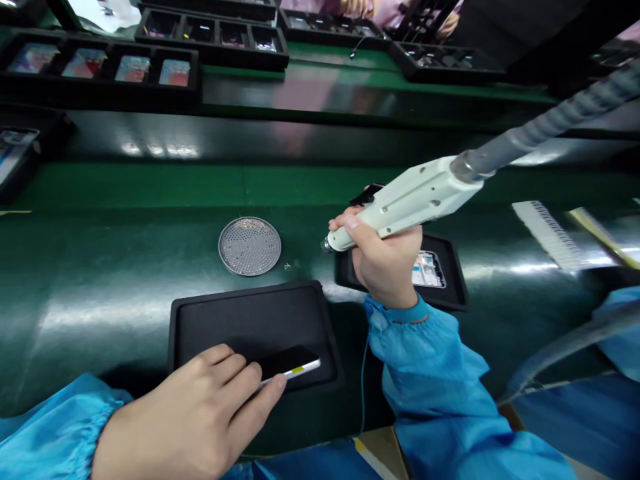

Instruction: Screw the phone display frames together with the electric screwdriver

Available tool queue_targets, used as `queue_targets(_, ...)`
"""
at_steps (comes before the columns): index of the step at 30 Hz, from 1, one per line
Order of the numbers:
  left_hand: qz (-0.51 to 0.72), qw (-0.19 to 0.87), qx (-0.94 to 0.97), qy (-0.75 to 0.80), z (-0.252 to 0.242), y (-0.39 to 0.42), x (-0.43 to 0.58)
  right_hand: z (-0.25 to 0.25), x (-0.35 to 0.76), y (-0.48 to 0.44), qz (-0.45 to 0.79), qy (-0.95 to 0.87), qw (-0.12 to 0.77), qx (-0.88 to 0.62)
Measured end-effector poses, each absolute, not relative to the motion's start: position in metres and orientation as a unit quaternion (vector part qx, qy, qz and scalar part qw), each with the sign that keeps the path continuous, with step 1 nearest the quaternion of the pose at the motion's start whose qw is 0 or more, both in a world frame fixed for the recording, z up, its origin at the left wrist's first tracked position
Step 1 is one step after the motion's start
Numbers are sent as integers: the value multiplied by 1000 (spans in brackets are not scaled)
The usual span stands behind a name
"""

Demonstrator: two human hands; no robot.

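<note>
My left hand (200, 407) grips a phone (293, 363) by its near edge, tilted over a black tray (240, 313). A yellow strip shows on the phone's pale side. In my right hand (383, 260) is a pale green electric screwdriver (415, 197), its tip pointing left and a grey ribbed sleeve running from its rear end. Left of that tip lies a round grey dish (250, 247) with many small holes and tiny screws in it. Behind my right wrist, a second black tray (453, 273) bears an opened phone body (430, 269), partly hidden.
Black trays with phones (105, 63) stand on a raised shelf at the back, beyond which another person's hand (357, 8) shows. Tiny loose pieces (287, 266) lie beside the dish. Label strips (547, 233) rest at right. A thin blue cord (364, 387) hangs from my right cuff.
</note>
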State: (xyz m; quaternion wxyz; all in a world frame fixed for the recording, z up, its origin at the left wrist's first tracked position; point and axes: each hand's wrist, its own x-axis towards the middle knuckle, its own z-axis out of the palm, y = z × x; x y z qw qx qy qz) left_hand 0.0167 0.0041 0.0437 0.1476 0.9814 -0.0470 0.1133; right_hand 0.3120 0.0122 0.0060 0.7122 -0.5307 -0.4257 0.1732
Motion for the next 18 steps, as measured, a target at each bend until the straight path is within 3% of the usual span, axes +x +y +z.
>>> queue_targets(10,214,168,962,-22,42,5,16,5,314,11,168,-435,706,-533)
queue_targets(18,211,180,960,-24,46,6,19,6,313,11,171,-438,699,-538)
